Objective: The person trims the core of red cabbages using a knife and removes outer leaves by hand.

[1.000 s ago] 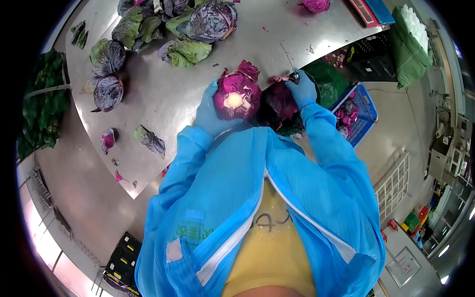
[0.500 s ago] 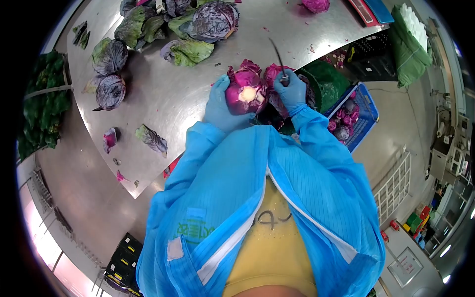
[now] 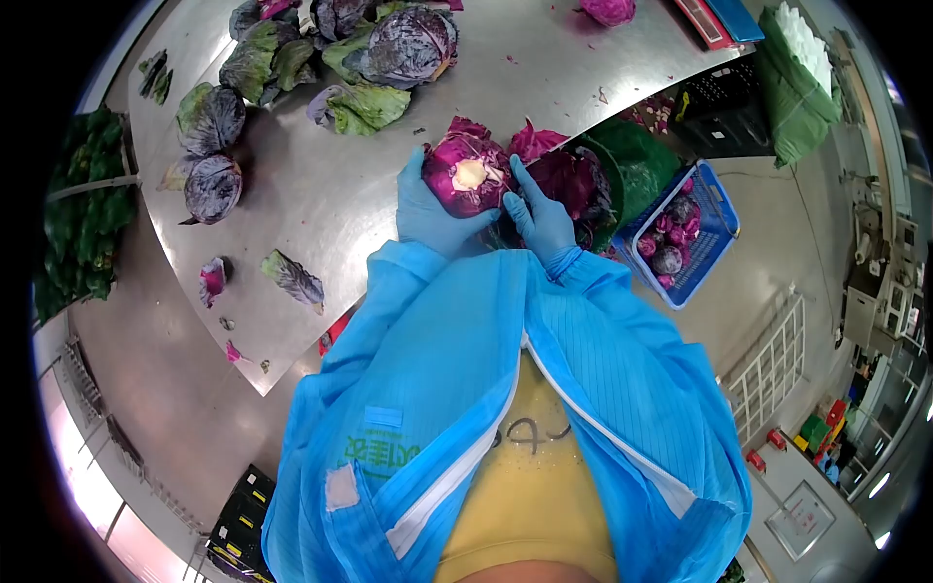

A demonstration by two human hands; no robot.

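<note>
A trimmed red cabbage (image 3: pixel 469 175), its pale cut stem facing up, sits in my left hand (image 3: pixel 428 209), whose fingers and thumb wrap its left and lower sides. My right hand (image 3: pixel 544 222) has its fingertips and thumb against the right side of the same cabbage. No knife shows in that hand. Purple outer leaves (image 3: pixel 573 185) lie just beyond my right hand, at the table edge beside a green bag (image 3: pixel 641 160).
On the metal table (image 3: pixel 389 160) lie untrimmed cabbages (image 3: pixel 413 44), loose leaves (image 3: pixel 294 280) and a purple cabbage (image 3: pixel 609 10). A blue crate (image 3: pixel 714 248) holding purple cabbages stands on the floor at right. Black crates (image 3: pixel 719 107) stand behind it.
The knife that was upright in my right hand is no longer visible. That hand has moved left onto the cabbage. My left hand and the cabbage have shifted slightly left.
</note>
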